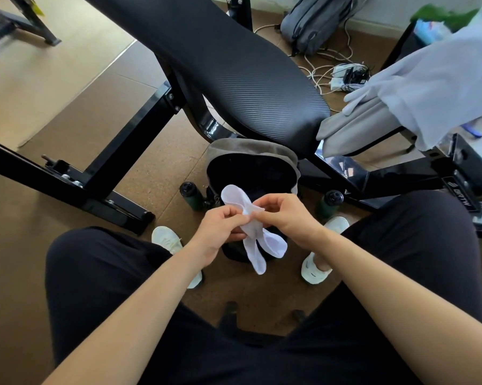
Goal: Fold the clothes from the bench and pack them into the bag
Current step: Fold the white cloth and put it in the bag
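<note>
Both hands hold a pair of white socks [262, 245] above the open dark bag [252, 168] on the floor between my knees. My left hand [220, 232] pinches the socks' middle from the left. My right hand [284, 215] pinches them from the right, fingertips meeting the left hand's. One sock end sticks up over the bag's mouth and two ends hang down. On the black padded bench [234, 68], at its right end, lie a grey garment [356, 129] and a white one [440, 79] on top.
Two dark green bottles [191, 195] [330, 202] stand on the floor either side of the bag. The bench's black steel frame [117, 162] spreads left and right. A grey backpack [314, 20] and a power strip with cables [345, 76] lie behind the bench.
</note>
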